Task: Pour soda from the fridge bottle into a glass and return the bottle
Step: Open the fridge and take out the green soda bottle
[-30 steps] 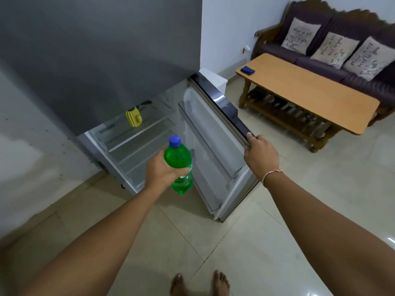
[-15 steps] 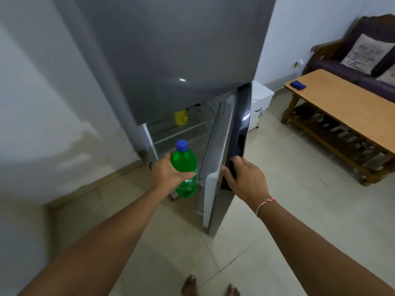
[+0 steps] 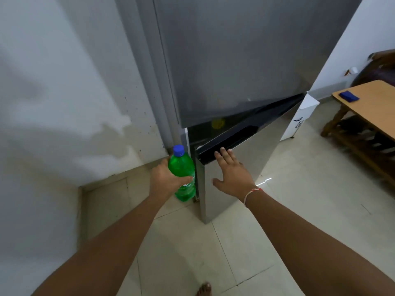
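Left hand [image 3: 165,178] grips the green soda bottle [image 3: 183,174] around its middle — upright, blue cap on, held just left of the fridge's lower door [image 3: 241,167]. Right hand [image 3: 232,171] is flat with fingers straight, pressing the door face, fingertips at the black handle recess [image 3: 226,144]. Door sits slightly ajar — narrow gap at its left edge. Wooden table [image 3: 374,103] far right.

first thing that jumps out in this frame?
The green soda bottle with its blue cap, held upright in the left hand at centre, low beside the fridge. Right next to it, the right hand lies flat, fingers straight, on the lower fridge door, which looks nearly shut. Far right, a wooden table carries a small blue object.
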